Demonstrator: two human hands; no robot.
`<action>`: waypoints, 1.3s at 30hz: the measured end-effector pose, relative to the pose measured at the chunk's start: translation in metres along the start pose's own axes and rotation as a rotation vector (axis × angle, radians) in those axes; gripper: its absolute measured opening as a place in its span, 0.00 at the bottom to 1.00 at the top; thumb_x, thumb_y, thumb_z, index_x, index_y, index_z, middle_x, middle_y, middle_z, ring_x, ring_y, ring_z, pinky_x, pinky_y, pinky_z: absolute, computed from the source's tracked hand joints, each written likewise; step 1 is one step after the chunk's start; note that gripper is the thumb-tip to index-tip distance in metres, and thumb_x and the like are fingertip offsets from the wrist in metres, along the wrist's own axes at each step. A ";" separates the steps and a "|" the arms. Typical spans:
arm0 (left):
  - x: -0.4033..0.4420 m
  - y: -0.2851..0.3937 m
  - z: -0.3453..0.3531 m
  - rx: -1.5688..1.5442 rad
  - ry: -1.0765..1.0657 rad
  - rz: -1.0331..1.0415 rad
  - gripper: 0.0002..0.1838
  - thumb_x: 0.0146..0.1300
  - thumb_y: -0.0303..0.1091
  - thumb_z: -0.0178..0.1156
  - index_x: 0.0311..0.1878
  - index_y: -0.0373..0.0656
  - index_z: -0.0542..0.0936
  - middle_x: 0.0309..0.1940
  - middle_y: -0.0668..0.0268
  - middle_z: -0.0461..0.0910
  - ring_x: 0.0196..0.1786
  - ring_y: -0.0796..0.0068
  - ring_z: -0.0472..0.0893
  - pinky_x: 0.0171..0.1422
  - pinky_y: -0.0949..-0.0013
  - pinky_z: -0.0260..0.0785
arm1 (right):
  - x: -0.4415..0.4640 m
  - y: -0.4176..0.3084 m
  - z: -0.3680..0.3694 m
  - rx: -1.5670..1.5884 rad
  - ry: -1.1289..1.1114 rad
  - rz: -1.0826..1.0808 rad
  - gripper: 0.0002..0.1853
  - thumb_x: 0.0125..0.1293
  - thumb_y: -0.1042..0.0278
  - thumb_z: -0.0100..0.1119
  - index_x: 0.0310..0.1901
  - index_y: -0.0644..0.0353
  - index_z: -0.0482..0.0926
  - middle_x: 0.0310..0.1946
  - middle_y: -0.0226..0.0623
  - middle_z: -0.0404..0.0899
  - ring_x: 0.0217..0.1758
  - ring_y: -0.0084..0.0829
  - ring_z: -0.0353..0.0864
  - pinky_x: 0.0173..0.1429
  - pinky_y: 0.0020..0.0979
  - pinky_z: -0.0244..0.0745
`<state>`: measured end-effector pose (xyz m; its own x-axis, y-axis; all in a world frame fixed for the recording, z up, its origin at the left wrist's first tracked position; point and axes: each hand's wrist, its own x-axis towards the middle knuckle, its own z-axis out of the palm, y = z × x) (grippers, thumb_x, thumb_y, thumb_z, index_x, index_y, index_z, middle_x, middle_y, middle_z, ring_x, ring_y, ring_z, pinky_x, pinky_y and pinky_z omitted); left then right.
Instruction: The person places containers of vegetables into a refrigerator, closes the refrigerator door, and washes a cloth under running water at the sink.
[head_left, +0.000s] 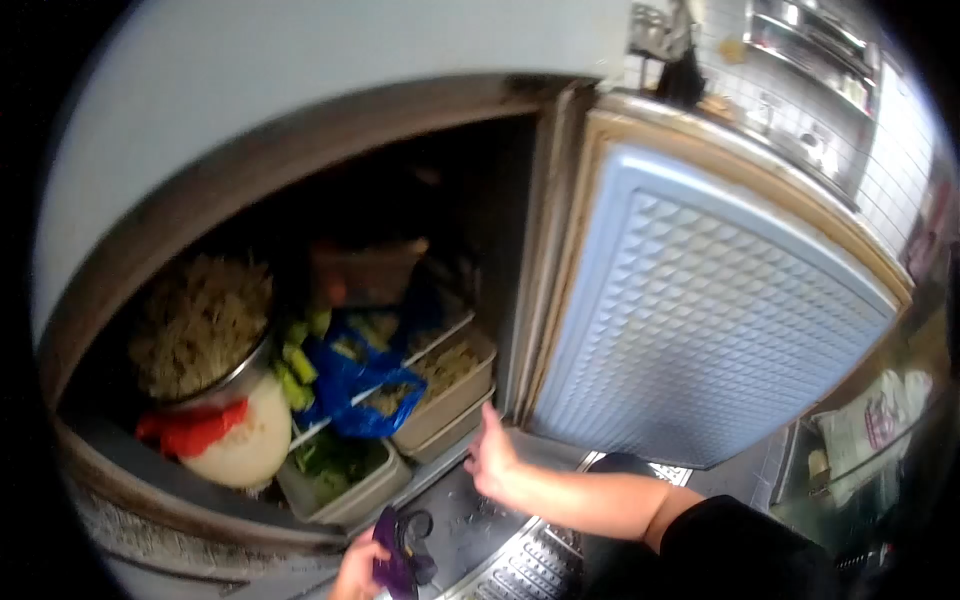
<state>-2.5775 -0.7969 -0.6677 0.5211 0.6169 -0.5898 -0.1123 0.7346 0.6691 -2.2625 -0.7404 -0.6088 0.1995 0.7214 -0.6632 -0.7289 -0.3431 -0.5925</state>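
My left hand [358, 568] is closed round a dark purple item [400, 555] at the bottom of the view, below the opened fridge. My right hand [490, 458] reaches toward the fridge's lower right edge, its fingers apart and nothing in it. Just left of that hand are stacked beige containers [465, 375] with pale food. A blue plastic bag [372, 405] lies over part of them. In front stands a tub [385, 487] of green leaves.
The fridge door [720, 300] stands open at the right. Inside at the left are a heaped metal bowl [205, 325], a red item [195, 430] and a round pale item [245, 440]. A metal grate [540, 565] is in the floor. A white bag [870, 425] lies at the far right.
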 end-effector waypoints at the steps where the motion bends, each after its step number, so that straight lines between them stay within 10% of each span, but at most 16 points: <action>1: -0.010 -0.004 0.011 -0.030 0.036 -0.018 0.40 0.48 0.31 0.56 0.71 0.39 0.72 0.59 0.54 0.80 0.60 0.56 0.81 0.63 0.56 0.76 | -0.002 0.002 -0.006 0.003 -0.019 0.008 0.51 0.73 0.25 0.42 0.85 0.46 0.36 0.87 0.46 0.29 0.89 0.44 0.31 0.85 0.56 0.30; 9: -0.064 -0.085 0.080 -0.402 0.247 -0.153 0.27 0.69 0.48 0.57 0.66 0.42 0.79 0.56 0.47 0.84 0.56 0.51 0.82 0.67 0.45 0.72 | -0.034 -0.019 -0.037 0.091 -0.050 0.002 0.52 0.74 0.28 0.45 0.84 0.54 0.37 0.86 0.47 0.31 0.89 0.45 0.33 0.85 0.62 0.32; 16: -0.029 -0.069 0.121 -0.374 0.188 -0.246 0.29 0.63 0.42 0.57 0.67 0.41 0.77 0.56 0.50 0.83 0.57 0.53 0.82 0.67 0.49 0.73 | -0.042 -0.016 -0.029 0.047 -0.106 -0.158 0.52 0.75 0.28 0.45 0.84 0.56 0.39 0.86 0.46 0.35 0.89 0.42 0.35 0.85 0.60 0.35; 20: -0.005 -0.048 0.154 -0.331 0.128 -0.299 0.31 0.60 0.39 0.56 0.67 0.40 0.77 0.56 0.51 0.83 0.57 0.54 0.82 0.66 0.50 0.73 | -0.041 -0.020 -0.026 -0.230 0.020 -0.206 0.48 0.79 0.33 0.38 0.82 0.68 0.44 0.85 0.50 0.41 0.89 0.42 0.37 0.88 0.38 0.36; 39: -0.039 0.074 0.237 -0.184 -0.054 -0.363 0.39 0.50 0.35 0.54 0.70 0.30 0.71 0.56 0.50 0.82 0.58 0.49 0.82 0.65 0.51 0.75 | -0.236 -0.137 -0.111 -0.834 -0.580 -1.004 0.47 0.72 0.57 0.64 0.83 0.62 0.47 0.83 0.57 0.41 0.86 0.58 0.44 0.84 0.54 0.49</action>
<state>-2.4058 -0.8337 -0.4885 0.5976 0.2965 -0.7450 -0.0604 0.9431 0.3270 -2.1369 -0.9303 -0.4219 -0.0488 0.9360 0.3486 0.1911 0.3513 -0.9165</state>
